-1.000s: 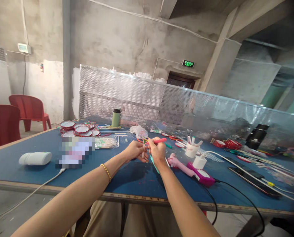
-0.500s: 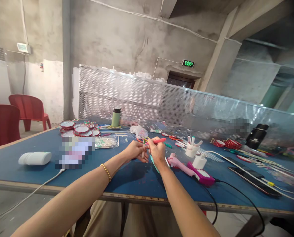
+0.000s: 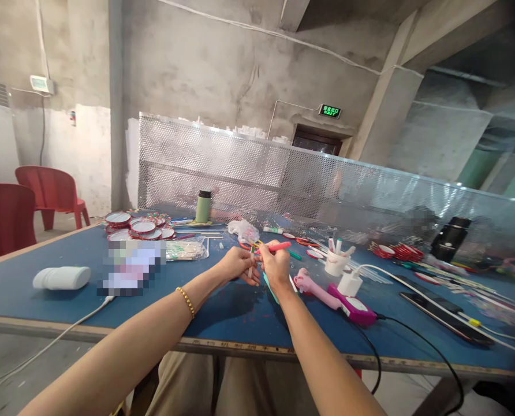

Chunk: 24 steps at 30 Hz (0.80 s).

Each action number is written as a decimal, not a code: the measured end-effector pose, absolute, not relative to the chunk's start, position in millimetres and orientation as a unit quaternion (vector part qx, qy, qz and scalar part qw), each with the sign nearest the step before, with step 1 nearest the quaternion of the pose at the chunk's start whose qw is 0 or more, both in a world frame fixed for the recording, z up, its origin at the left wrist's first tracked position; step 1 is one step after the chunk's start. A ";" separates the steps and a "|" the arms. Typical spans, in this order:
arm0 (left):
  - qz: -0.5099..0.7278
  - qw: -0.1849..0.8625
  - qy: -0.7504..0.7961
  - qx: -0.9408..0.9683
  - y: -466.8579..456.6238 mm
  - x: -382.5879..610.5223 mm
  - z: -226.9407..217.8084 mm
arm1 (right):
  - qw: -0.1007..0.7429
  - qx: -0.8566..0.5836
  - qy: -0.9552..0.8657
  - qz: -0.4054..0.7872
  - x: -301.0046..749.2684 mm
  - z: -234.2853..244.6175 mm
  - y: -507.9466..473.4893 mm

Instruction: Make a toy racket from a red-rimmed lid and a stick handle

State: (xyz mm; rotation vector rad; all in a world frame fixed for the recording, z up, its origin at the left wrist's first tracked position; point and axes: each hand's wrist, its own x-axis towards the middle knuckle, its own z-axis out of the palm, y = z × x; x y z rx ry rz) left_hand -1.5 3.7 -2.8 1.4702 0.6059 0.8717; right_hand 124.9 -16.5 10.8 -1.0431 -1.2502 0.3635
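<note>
My left hand (image 3: pixel 235 264), a gold bead bracelet on its wrist, pinches a thin, pale flat strip (image 3: pixel 251 269) that stands roughly upright between thumb and fingers. Close beside it on the right, my right hand (image 3: pixel 275 267) is closed around a red pen (image 3: pixel 280 247) with a green end, its rear pointing right. The pen's front end is close to the top of the strip; whether they touch is too small to tell. Both hands are just above the blue tabletop (image 3: pixel 223 309). Beneath my right hand lies a teal object (image 3: pixel 270 287), partly covered.
A white cup of markers (image 3: pixel 336 263), a pink handheld tool (image 3: pixel 318 290) and a magenta box with cables (image 3: pixel 358 310) stand right. Left are a white bottle (image 3: pixel 62 278), a phone (image 3: pixel 131 268) and red-rimmed discs (image 3: pixel 143 227). Behind rises a perforated metal screen (image 3: pixel 223 167).
Almost nothing differs. The pen and the fingers of both hands have shifted very slightly, and the same things stay held.
</note>
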 end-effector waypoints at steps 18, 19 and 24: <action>0.388 0.615 0.266 0.632 3.2 -4.0 1.3 | 0.707 -0.413 -0.546 0.177 125.8 13.1 -15.9; 0.390 0.618 0.267 0.628 3.0 -4.7 1.3 | 0.709 -0.409 -0.545 0.182 126.0 13.3 -15.8; 0.394 0.647 0.249 0.604 2.0 -5.5 -0.8 | 0.716 -0.404 -0.540 0.182 125.9 13.3 -17.5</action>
